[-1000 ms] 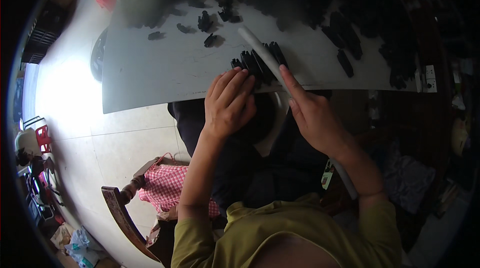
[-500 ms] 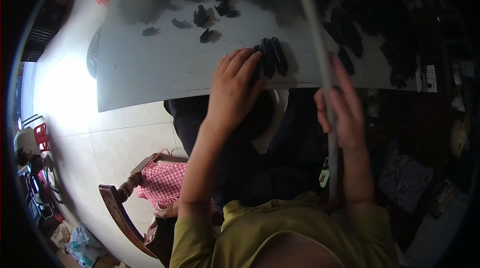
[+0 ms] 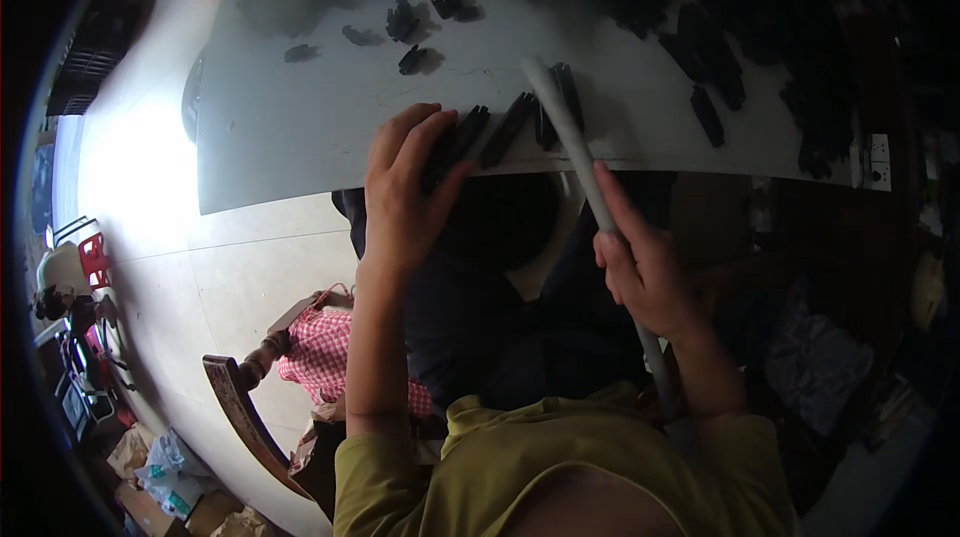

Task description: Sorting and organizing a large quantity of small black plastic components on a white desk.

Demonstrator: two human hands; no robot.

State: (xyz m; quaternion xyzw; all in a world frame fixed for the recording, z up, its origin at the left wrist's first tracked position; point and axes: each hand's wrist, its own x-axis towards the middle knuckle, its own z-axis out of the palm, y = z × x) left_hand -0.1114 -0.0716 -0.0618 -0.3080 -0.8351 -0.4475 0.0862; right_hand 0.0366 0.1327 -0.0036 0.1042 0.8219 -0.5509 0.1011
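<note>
pale floor [image 3: 230, 287] lies bright to the left of me, with a wooden chair [image 3: 245, 427] near on that side, and the grey counter [image 3: 300, 142] spans the far side, dimmer toward its right end. along its near edge sits a short row of slim black pieces [image 3: 508, 130], some slanting, some nearly straight. my left hand [image 3: 400, 177] is arched over the leftmost one, fingers on its far side and thumb toward me; i can't tell whether it grips or just rests there. my right hand [image 3: 645, 267] is wrapped round a pale grey rod [image 3: 575, 132], forefinger laid along it, the far end slanting left across the right of the row; whether it touches them i can't tell. the rod looks stiff, light and smooth enough to turn in the palm, so i'd hold it below the middle with a finger along the shaft. the black pieces look light, hard and perhaps slick, apt to skid or tip; i'd take them by their long sides, between thumb and fingertips, and go gently on the notched ends.
</note>
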